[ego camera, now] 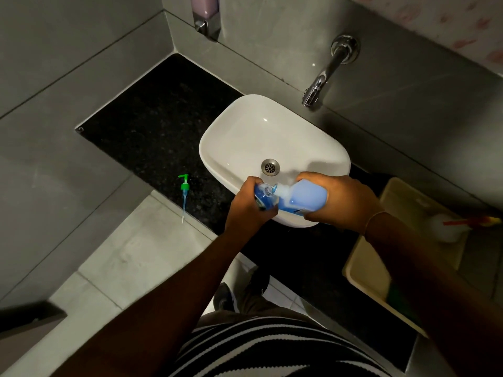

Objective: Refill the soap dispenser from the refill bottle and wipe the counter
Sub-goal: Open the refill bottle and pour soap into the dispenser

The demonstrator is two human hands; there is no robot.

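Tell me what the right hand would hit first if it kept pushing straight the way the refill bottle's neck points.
The right hand tips the refill bottle leftward, so its spout would first press into the open mouth of the soap dispenser gripped by the left hand. They look nearly touching; depth is unclear.

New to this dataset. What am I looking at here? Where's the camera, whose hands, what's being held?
There is no robot. One wide-angle camera, worn on a person's head, looks down at their two bare hands over a white sink set on a dark counter.

The left hand grips a small soap dispenser with its top open. The right hand holds a larger refill bottle of blue liquid, tipped sideways with its mouth at the dispenser's opening.

The dispenser's green pump, tube attached, lies on the counter to the left of the sink. A tap sticks out of the wall above. To the right sits a beige bin.
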